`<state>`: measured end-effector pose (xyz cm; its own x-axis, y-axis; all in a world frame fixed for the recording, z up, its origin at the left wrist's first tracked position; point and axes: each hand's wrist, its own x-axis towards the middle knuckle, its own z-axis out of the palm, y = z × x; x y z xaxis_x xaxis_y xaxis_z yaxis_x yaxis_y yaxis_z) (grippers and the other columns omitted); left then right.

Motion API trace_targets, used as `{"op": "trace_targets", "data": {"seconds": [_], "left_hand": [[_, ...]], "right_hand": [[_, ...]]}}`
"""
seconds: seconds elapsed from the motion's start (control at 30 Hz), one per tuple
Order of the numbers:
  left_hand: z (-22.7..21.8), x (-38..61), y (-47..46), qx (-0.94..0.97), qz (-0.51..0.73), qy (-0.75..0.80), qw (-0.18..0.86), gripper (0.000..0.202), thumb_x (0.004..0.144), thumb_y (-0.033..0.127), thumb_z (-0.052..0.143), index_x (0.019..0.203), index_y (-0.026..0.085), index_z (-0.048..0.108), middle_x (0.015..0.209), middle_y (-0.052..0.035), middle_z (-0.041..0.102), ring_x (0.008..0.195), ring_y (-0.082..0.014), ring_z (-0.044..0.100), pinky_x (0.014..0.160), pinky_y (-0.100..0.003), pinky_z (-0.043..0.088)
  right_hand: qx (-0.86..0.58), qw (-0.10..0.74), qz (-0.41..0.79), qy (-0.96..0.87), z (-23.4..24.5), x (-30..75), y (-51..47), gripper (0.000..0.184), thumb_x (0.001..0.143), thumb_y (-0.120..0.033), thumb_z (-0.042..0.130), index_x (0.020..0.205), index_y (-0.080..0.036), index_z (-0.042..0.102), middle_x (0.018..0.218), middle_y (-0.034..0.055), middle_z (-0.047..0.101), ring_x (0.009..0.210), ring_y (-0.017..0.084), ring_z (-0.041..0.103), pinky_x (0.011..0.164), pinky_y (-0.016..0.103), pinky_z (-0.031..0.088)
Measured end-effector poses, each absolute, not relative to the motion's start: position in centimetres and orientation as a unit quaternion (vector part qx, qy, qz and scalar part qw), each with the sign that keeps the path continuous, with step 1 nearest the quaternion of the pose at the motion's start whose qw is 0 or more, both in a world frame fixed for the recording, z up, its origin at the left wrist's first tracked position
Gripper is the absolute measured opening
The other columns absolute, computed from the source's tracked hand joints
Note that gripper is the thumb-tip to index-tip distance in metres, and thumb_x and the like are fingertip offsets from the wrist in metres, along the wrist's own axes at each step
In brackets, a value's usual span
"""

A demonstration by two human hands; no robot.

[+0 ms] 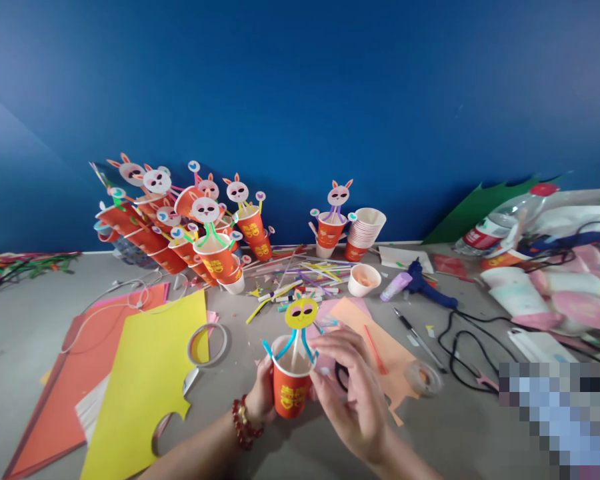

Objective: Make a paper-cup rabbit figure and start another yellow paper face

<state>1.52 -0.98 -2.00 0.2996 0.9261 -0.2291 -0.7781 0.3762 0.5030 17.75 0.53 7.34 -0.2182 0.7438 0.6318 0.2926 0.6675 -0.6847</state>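
Note:
A red paper cup point(291, 390) with yellow printing stands upright in my left hand point(263, 393), whose fingers wrap round its left side. Out of the cup rises a yellow round paper face point(301, 313) with pink patches and dark eyes, on a pale stick. Blue bent strips point(285, 352), apparently pipe cleaners, curve down from the face and over the rim on both sides. At the right of the rim is my right hand point(353, 387), its thumb and fingertips around the end of the right blue strip. Its palm side partly hides the peach paper behind.
Cups with rabbit faces point(215, 257) crowd the back left; another rabbit cup point(331, 230) stands beside stacked cups point(366, 233). Yellow paper point(145, 373) and a tape roll point(207, 343) lie left. Right are a blue glue gun point(425, 283), a pen point(417, 337), black cables and a bottle point(500, 223).

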Motion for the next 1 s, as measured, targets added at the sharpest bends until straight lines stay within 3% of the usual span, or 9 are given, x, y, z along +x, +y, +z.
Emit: {"op": "trace_targets", "data": {"seconds": [0.1, 0.23, 0.43, 0.63, 0.8, 1.0], "left_hand": [[-1.8, 1.6, -1.0, 0.157, 0.575, 0.262, 0.759, 0.048, 0.077, 0.058, 0.074, 0.097, 0.015, 0.078, 0.094, -0.0094, 0.080, 0.084, -0.0250, 0.073, 0.083, -0.034, 0.056], [-1.9, 1.6, -1.3, 0.180, 0.585, 0.284, 0.738, 0.042, 0.082, 0.055, 0.071, 0.085, 0.013, 0.078, 0.080, -0.0065, 0.078, 0.074, -0.0224, 0.070, 0.078, -0.033, 0.054], [-1.2, 1.4, -1.6, 0.250, 0.595, 0.309, 0.699, 0.042, 0.078, 0.055, 0.074, 0.095, 0.017, 0.076, 0.091, -0.0053, 0.074, 0.094, -0.0261, 0.066, 0.095, -0.037, 0.049], [-0.3, 1.6, -1.8, 0.261, 0.594, 0.337, 0.682, 0.038, 0.082, 0.051, 0.070, 0.094, 0.016, 0.074, 0.093, -0.0062, 0.071, 0.090, -0.0252, 0.064, 0.086, -0.034, 0.051], [-0.6, 1.7, -1.6, 0.264, 0.610, 0.359, 0.655, 0.041, 0.075, 0.057, 0.074, 0.079, 0.016, 0.073, 0.083, -0.0055, 0.068, 0.082, -0.0235, 0.064, 0.082, -0.034, 0.053], [-0.9, 1.6, -1.8, 0.255, 0.612, 0.336, 0.669, 0.043, 0.074, 0.058, 0.074, 0.082, 0.016, 0.073, 0.081, -0.0073, 0.068, 0.077, -0.0233, 0.064, 0.079, -0.035, 0.053]], "right_hand": [[-0.330, 0.522, 0.203, -0.760, 7.4, 17.8, 0.4, 0.036, 0.084, -0.007, 0.059, 0.114, -0.028, 0.060, 0.100, 0.0056, 0.073, 0.096, 0.028, 0.063, 0.091, 0.050, 0.049], [-0.297, 0.472, 0.196, -0.807, 7.6, 17.4, -0.1, 0.047, 0.084, -0.009, 0.062, 0.126, -0.028, 0.056, 0.104, 0.0062, 0.075, 0.094, 0.028, 0.065, 0.083, 0.045, 0.052], [-0.305, 0.439, 0.206, -0.820, 7.8, 16.4, -0.3, 0.044, 0.086, -0.014, 0.063, 0.128, -0.027, 0.054, 0.107, 0.0069, 0.074, 0.097, 0.028, 0.067, 0.088, 0.045, 0.051], [-0.304, 0.428, 0.198, -0.828, 7.5, 16.0, -0.7, 0.044, 0.087, -0.013, 0.063, 0.128, -0.026, 0.052, 0.110, 0.0079, 0.073, 0.099, 0.028, 0.065, 0.085, 0.043, 0.052], [-0.307, 0.434, 0.189, -0.826, 7.8, 15.8, -0.9, 0.038, 0.089, -0.010, 0.058, 0.125, -0.021, 0.054, 0.107, 0.0098, 0.071, 0.097, 0.026, 0.064, 0.087, 0.044, 0.050], [-0.301, 0.445, 0.198, -0.820, 8.0, 15.8, -1.0, 0.035, 0.089, -0.008, 0.057, 0.122, -0.020, 0.057, 0.102, 0.0080, 0.070, 0.095, 0.024, 0.063, 0.088, 0.043, 0.049]]}}
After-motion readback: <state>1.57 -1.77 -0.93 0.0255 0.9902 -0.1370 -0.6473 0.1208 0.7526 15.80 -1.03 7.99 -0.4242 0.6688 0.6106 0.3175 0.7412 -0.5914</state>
